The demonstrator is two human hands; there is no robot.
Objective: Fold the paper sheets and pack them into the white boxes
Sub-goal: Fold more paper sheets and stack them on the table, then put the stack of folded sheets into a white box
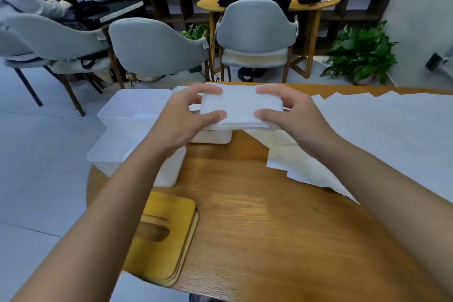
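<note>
Folded paper stack (241,108) held just over white box (210,138), far-left side of surface (257,203). Short ends pinched by left hand (181,122) and right hand (294,120), grip closed on it. Looks light, floppy, layers probably slidey, so hold ends and keep squeezing or it fans out.

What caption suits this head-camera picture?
Packing time: left hand and right hand hold folded paper over a white box.

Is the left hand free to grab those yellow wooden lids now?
Probably not yet: the left hand and right hand both hold the folded paper, though nothing lies on the lids.
</note>
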